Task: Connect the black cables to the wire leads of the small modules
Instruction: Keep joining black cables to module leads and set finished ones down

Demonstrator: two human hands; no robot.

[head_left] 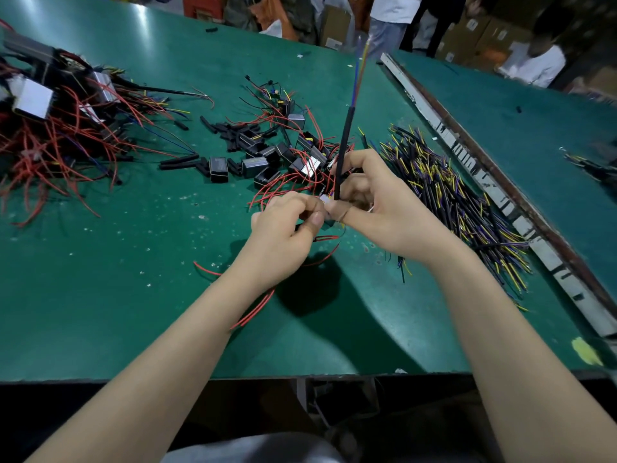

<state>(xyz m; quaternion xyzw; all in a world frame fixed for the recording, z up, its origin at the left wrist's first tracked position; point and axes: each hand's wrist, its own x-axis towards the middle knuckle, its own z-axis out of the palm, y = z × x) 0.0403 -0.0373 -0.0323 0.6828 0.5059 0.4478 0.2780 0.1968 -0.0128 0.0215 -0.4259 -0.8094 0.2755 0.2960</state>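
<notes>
While left hand (283, 235) pinches leads, right hand (370, 202) grips black cable (344, 148).

I see two bare forearms running up from the lower frame corners, no sleeves, no watch or rings. Left hand (283, 235) and right hand (374, 198) ungloved, nails short. Grey clothing shows at bottom centre.

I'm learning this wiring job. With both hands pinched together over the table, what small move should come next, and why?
Probably bring the red leads into the lower end of the black cable. The right hand holds that cable upright, its coloured wires pointing up, while the left hand pinches something small against the right thumb, with red leads trailing below it. The joint itself is hidden by fingers, so this is a guess.
</notes>
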